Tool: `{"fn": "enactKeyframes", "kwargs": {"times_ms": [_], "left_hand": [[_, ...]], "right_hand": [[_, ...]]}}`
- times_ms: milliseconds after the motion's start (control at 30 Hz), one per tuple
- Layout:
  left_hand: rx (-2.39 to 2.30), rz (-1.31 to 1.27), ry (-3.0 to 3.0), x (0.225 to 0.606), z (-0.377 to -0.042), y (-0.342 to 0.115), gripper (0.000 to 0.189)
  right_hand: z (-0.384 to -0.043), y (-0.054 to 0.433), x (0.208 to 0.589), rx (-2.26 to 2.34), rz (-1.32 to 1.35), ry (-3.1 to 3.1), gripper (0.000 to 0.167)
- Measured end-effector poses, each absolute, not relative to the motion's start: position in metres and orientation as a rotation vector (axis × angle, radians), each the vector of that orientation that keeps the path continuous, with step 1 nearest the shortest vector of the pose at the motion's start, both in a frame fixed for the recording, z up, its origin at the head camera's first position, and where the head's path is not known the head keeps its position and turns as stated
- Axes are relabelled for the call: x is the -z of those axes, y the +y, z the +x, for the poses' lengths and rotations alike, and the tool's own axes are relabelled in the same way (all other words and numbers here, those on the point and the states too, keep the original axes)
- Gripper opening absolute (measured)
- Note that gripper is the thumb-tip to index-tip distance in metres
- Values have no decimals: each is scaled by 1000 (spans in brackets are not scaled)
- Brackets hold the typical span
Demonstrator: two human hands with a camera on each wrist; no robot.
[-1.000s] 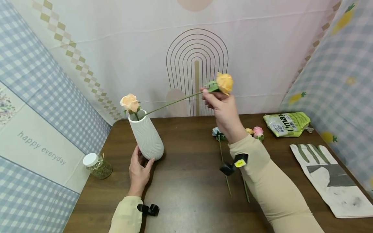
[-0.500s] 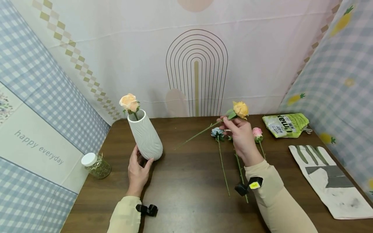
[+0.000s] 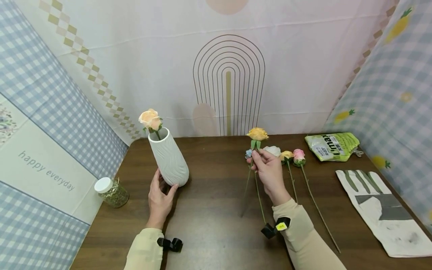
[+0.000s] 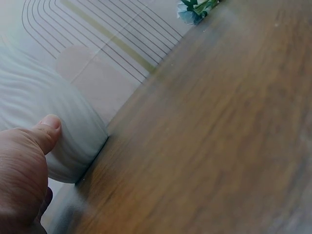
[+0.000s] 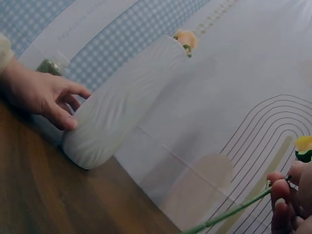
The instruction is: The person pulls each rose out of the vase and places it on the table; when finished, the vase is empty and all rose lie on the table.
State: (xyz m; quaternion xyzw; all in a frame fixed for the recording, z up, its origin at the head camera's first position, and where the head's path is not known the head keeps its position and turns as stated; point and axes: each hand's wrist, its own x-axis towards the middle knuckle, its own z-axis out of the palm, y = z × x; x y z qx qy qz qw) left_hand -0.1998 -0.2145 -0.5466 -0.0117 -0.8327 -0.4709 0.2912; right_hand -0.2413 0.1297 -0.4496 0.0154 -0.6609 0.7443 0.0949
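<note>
My left hand [image 3: 161, 200] holds the base of a white ridged vase [image 3: 170, 161], thumb on the near side and fingers on the left; the left wrist view shows the thumb pressed on its wall. One peach artificial rose [image 3: 150, 119] stands in the vase mouth. Over the table, right of the vase, my right hand [image 3: 268, 170] pinches a yellow artificial rose [image 3: 258, 134] by the stem just below its leaves. The bloom points up and the stem hangs down toward me. In the right wrist view the green stem [image 5: 229, 213] runs out from the fingertips.
Blue [image 3: 248, 153], white [image 3: 272, 150], yellow [image 3: 287, 155] and pink [image 3: 299, 155] flowers lie around the right hand. A green-and-white packet [image 3: 332, 147] and a glove [image 3: 384, 213] lie at right. A white-lidded jar [image 3: 114, 193] stands left; patterned cloths surround the table.
My right hand has drawn the yellow rose's stem end away from the vase mouth, lowered it rightward, then swung it back left with the bloom upright. The left hand and vase stay put.
</note>
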Motion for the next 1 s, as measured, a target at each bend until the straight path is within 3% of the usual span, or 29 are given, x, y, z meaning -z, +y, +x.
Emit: {"fn": "enactKeyframes", "kwargs": {"times_ms": [367,567,1000], "left_hand": [[1249,-48,-2203,543,-198,-215,88],[1247,-42,-2207,543,-197,-214,89],[1252,-33,-2224,545,-198,-213,89]], "right_hand": [[-243,114,466,-2083,38,-1820,21],[-237,108,463,-2116,83,-1915,21],[-246,110,495,-1980,11,-2104,21]]}}
